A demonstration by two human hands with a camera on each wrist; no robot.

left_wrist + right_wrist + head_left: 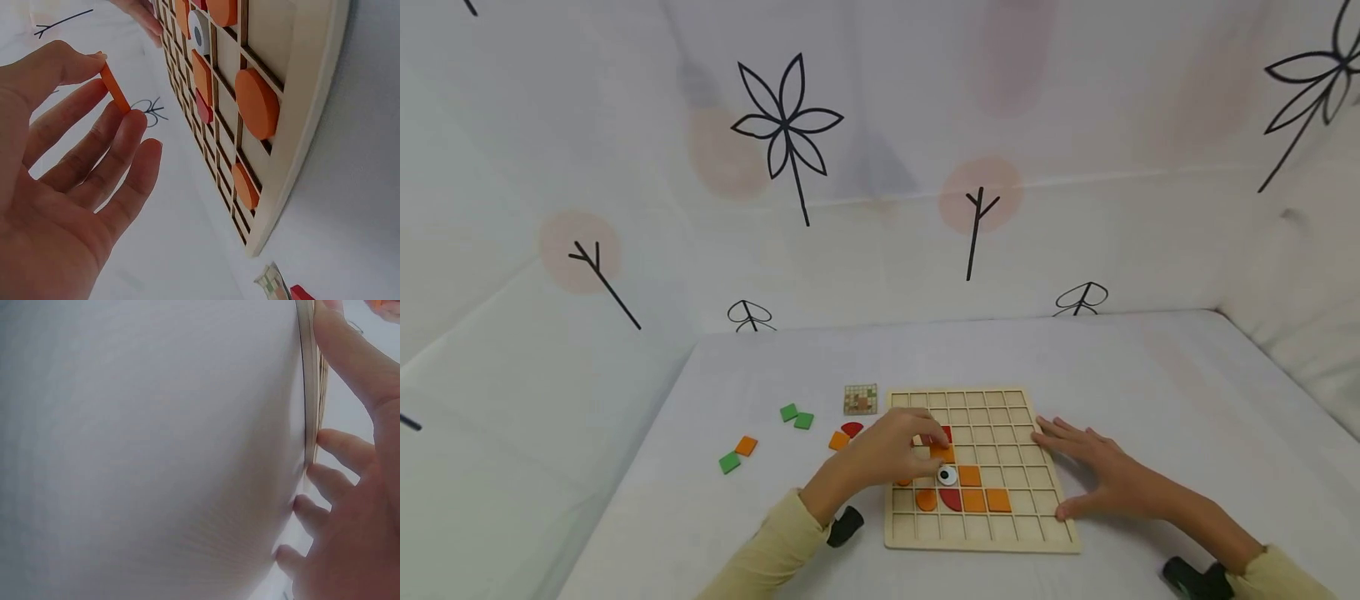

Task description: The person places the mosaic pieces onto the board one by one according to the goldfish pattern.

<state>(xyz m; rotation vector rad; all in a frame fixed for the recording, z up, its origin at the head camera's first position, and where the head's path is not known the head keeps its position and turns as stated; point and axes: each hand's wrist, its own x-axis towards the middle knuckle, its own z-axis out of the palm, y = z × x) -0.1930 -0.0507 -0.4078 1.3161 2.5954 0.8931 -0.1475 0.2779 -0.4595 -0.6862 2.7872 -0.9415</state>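
Note:
A wooden grid board [992, 533] lies on the white surface, several coloured pieces in its cells. Above its left part, my left hand [891, 450] pinches a thin orange tile [115, 87] between thumb and fingertips. Just below those fingertips sits a white eye piece with a black pupil [947, 475]. Around it are an orange square [969, 476], a red rounded piece [951, 499] and an orange round piece [926, 500]. My right hand [1105, 475] rests along the board's right edge, fingers spread and touching the frame. Some cells are hidden behind the left hand.
Left of the board lie loose green tiles [803, 421], an orange tile [746, 446], another orange tile [839, 440] and a red rounded piece [852, 429]. A small pattern card [861, 399] is beside the board's far left corner. White patterned cloth [880, 250] stands behind.

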